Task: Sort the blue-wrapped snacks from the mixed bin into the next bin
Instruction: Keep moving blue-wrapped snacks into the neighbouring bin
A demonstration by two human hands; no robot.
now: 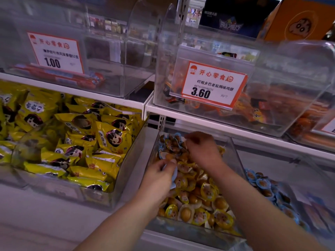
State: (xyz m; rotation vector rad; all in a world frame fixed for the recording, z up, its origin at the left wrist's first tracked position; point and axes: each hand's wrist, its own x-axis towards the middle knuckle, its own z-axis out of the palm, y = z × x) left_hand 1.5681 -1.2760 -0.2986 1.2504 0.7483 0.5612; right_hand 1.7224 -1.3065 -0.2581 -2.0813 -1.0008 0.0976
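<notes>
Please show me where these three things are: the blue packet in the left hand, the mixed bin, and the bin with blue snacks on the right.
blue packet point(173, 175), head view, on its lower blue edge below the fingers.
mixed bin point(237, 156), head view, on its clear right wall.
bin with blue snacks point(308, 180), head view, on its bare clear wall.

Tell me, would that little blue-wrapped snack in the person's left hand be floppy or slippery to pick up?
The blue-wrapped snack probably has a firm, rounded middle with a thin, floppy rim, like its neighbours in the mixed bin. The glossy wrapper looks slippery, so the left hand pinching its edge seems sensible. Likely light.
</notes>
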